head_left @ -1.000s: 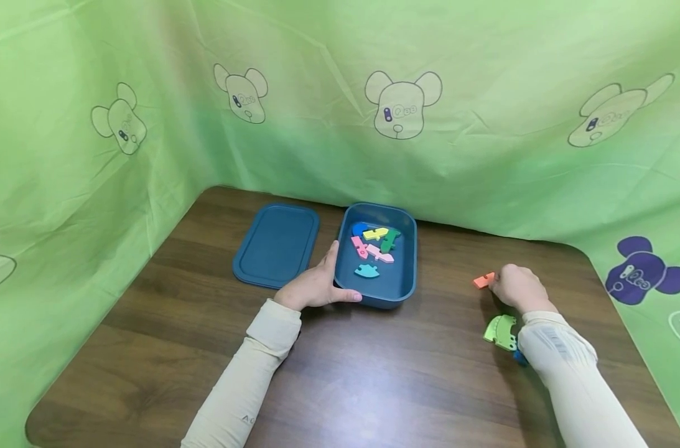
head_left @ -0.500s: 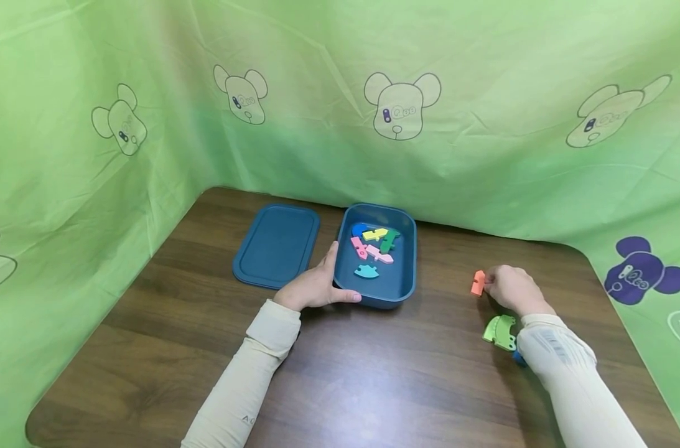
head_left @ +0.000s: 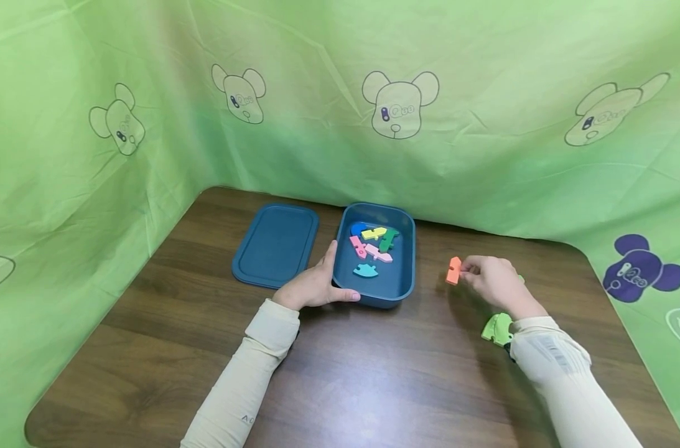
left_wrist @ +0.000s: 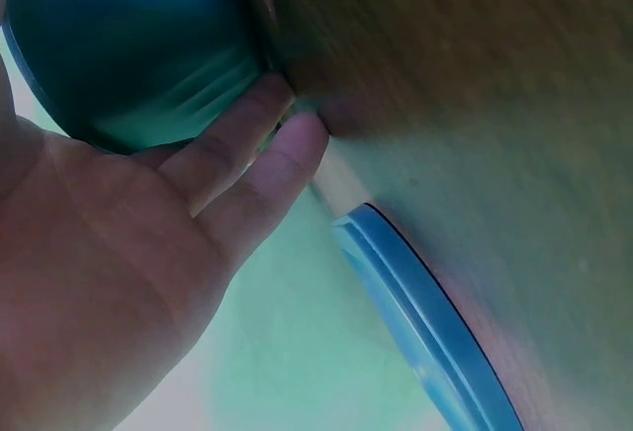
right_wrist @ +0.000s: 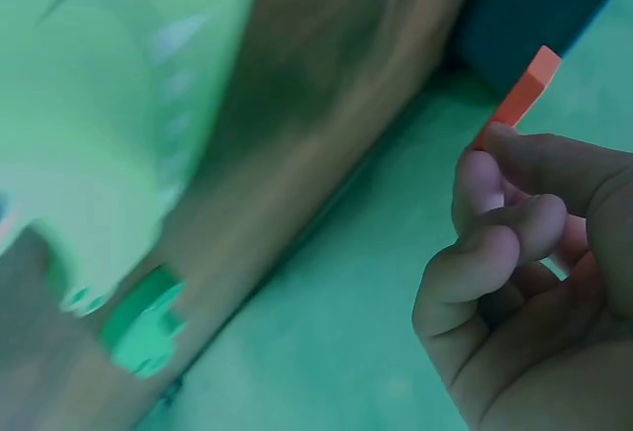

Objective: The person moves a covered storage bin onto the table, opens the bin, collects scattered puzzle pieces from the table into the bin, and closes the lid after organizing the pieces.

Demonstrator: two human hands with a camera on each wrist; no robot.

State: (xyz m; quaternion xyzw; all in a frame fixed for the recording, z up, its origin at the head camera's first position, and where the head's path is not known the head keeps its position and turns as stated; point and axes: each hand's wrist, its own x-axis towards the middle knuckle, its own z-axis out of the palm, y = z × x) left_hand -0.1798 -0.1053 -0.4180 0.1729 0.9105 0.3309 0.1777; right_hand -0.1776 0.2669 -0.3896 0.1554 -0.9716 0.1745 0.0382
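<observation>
Between the thumb and index finger of my right hand (head_left: pixel 496 283) is a small orange puzzle piece (head_left: pixel 454 271) with a pointed end, pinched by its edge and held to the right of the box. The right wrist view shows the orange piece edge-on, the other fingers curled below. My left hand (head_left: pixel 312 283) rests against the left wall of a dark blue box (head_left: pixel 410 280), fingers straight along it, thumb stretched across the front corner. Inside the box lie several pieces: yellow (head_left: pixel 373 233), dark green (head_left: pixel 388 240), pink (head_left: pixel 358 247), light pink (head_left: pixel 379 252), teal (head_left: pixel 366 270) and blue (head_left: pixel 356 229).
Left of the box lies its flat blue lid (head_left: pixel 277 246). A light green crocodile-like piece (head_left: pixel 496 330) is on the wooden table (head_left: pixel 407 373) by the right wrist. Another green piece (right_wrist: pixel 146 327) shows in the right wrist view. Green cloth (head_left: pixel 317 124) hangs behind the table.
The orange piece has been turned more upright and carried left toward the box by my right hand. My left hand and the box have stayed in place.
</observation>
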